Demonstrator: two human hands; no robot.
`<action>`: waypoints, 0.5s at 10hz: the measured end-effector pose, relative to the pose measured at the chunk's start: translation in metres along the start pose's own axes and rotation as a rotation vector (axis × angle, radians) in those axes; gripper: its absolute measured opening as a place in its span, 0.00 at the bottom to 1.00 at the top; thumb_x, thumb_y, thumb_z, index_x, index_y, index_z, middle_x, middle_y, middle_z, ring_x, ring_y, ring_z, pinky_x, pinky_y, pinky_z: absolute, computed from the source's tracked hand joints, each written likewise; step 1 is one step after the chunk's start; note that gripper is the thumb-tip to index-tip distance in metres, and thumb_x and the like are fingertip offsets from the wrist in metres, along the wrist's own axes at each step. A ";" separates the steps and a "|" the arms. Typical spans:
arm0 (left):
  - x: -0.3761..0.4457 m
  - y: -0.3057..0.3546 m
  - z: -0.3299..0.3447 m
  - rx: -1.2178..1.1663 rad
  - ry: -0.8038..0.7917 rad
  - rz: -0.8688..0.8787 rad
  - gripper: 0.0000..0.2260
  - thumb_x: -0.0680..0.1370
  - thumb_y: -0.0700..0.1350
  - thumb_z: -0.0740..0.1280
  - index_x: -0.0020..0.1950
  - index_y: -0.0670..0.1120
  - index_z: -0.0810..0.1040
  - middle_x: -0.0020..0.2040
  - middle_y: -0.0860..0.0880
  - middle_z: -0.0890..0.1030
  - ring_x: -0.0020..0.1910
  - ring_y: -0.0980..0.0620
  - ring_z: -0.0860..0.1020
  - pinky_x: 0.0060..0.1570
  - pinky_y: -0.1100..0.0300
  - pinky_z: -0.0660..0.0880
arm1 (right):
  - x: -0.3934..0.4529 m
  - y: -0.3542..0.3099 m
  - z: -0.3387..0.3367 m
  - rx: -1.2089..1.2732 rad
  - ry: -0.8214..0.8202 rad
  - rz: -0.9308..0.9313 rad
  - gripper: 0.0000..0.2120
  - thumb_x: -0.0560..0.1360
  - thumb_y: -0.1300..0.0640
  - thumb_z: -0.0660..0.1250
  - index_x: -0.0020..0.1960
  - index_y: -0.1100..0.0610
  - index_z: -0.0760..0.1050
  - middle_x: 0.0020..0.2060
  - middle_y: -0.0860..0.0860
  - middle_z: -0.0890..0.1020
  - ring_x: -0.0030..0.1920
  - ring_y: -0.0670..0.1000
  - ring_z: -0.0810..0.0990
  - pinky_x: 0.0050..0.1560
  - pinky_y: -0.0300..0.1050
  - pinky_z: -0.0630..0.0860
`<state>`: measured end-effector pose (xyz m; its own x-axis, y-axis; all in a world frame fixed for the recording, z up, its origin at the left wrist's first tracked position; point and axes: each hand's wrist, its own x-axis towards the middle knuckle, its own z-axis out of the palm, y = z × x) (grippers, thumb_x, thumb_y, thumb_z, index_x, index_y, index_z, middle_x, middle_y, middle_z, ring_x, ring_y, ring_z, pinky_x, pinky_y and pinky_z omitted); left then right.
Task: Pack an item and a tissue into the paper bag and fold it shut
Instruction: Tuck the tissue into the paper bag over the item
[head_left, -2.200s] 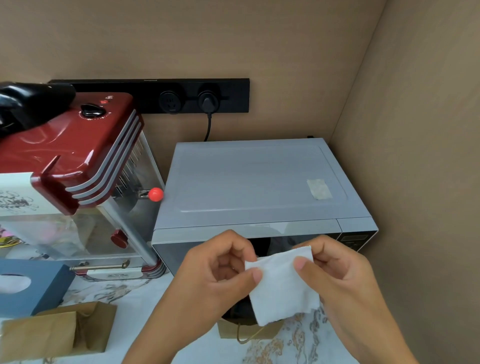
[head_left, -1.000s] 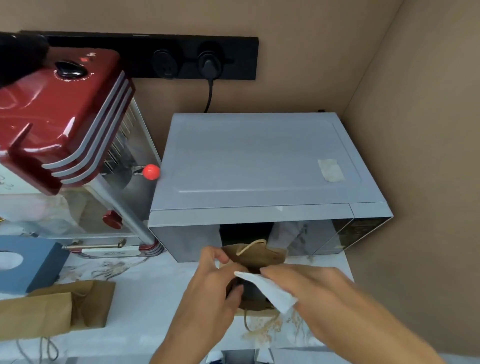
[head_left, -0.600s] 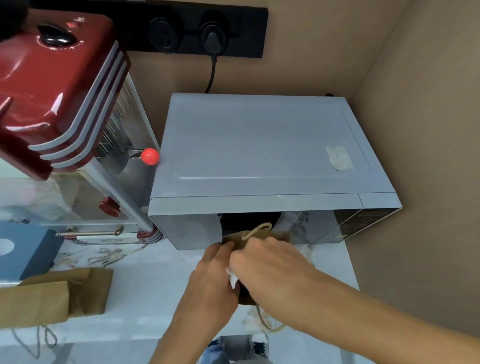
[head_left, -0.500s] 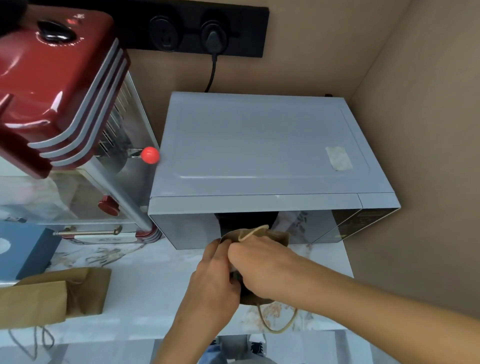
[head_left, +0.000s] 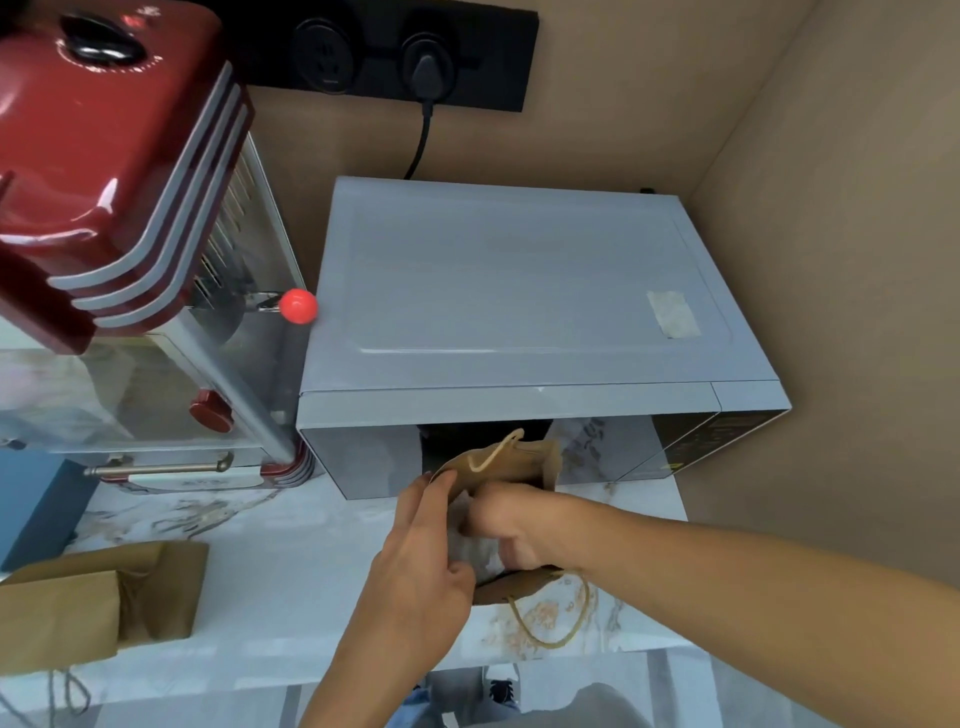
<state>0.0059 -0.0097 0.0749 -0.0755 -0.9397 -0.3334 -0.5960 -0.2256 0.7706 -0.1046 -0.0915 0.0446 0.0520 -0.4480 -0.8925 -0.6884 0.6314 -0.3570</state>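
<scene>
change: I am seeing the tissue (head_left: 475, 551), held in the air 2 s ago, now going inside the paper bag (head_left: 519, 462) in front of the microwave (head_left: 519, 291) | right hand (head_left: 514, 525): pressing it down, fingers hidden, cannot tell | left hand (head_left: 421, 561): pinching the bag rim | meaning: fold is remaining

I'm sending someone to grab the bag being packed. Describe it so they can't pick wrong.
Find the grey microwave in the corner. On the marble counter right before its door stands an open paper bag, both hands at its mouth. The other bag, far left, lies flat and folded.
</scene>
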 end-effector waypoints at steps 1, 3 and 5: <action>0.002 0.000 0.000 -0.010 -0.008 0.001 0.36 0.72 0.34 0.61 0.77 0.54 0.57 0.74 0.55 0.60 0.56 0.51 0.74 0.57 0.57 0.75 | -0.004 -0.005 0.010 0.009 0.067 -0.006 0.16 0.80 0.64 0.58 0.66 0.68 0.71 0.61 0.65 0.77 0.65 0.65 0.73 0.65 0.54 0.71; 0.005 -0.001 0.000 -0.020 -0.024 0.001 0.36 0.72 0.34 0.61 0.77 0.55 0.56 0.74 0.56 0.59 0.53 0.54 0.72 0.51 0.65 0.72 | -0.013 -0.008 0.056 -1.319 0.294 0.238 0.10 0.71 0.66 0.58 0.47 0.73 0.69 0.48 0.70 0.71 0.64 0.67 0.68 0.63 0.55 0.74; 0.004 -0.003 0.000 -0.018 -0.009 0.020 0.34 0.72 0.35 0.61 0.76 0.55 0.58 0.75 0.55 0.60 0.53 0.53 0.74 0.54 0.60 0.75 | -0.010 -0.004 0.007 -0.460 0.027 -0.144 0.14 0.81 0.64 0.55 0.65 0.62 0.71 0.63 0.62 0.77 0.59 0.58 0.76 0.62 0.46 0.71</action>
<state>0.0070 -0.0132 0.0715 -0.0948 -0.9418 -0.3226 -0.5795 -0.2113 0.7871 -0.0975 -0.0855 0.0527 0.1556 -0.5303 -0.8334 -0.9244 0.2192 -0.3121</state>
